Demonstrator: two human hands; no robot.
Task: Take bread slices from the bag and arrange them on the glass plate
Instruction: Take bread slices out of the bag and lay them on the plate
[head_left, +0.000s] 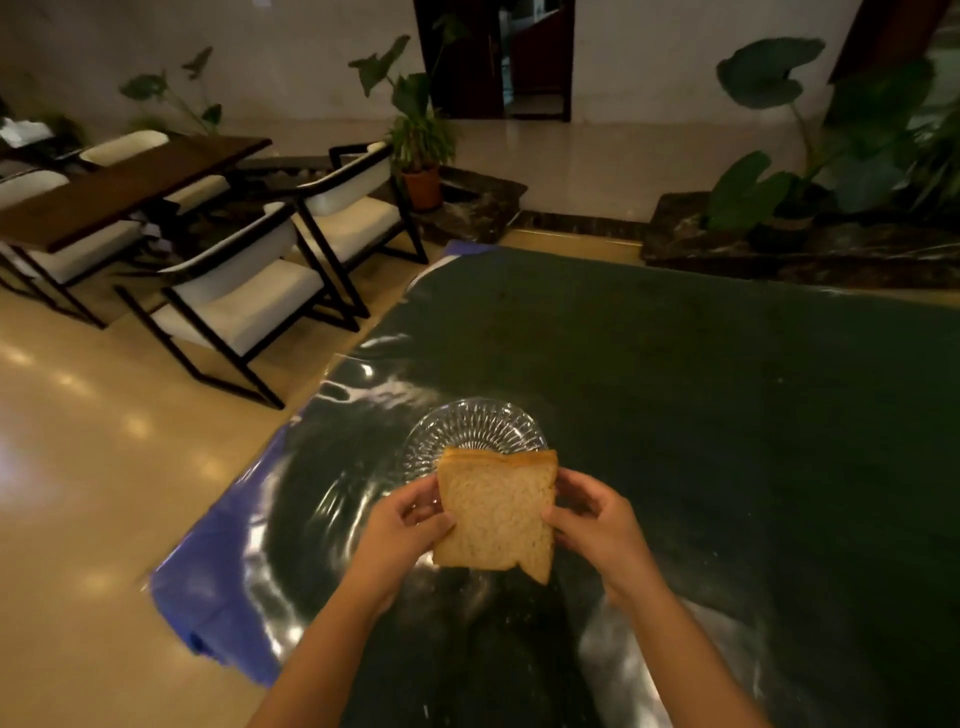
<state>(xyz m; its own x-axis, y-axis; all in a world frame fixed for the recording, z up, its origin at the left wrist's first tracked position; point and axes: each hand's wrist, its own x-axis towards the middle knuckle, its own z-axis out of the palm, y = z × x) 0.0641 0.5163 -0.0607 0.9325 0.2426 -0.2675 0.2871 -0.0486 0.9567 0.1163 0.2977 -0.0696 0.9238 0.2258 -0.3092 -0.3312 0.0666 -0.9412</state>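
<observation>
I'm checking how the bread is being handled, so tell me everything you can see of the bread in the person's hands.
The bread is a pale brown, roughly square stack of slices; layered crust edges show along its top, though the count is unclear. The crumb looks soft and speckled, and the lower right corner is torn to a ragged point. It is held up, face toward the camera, in front of the glass plate. The left hand holds its left edge and the right hand its right edge.
</observation>
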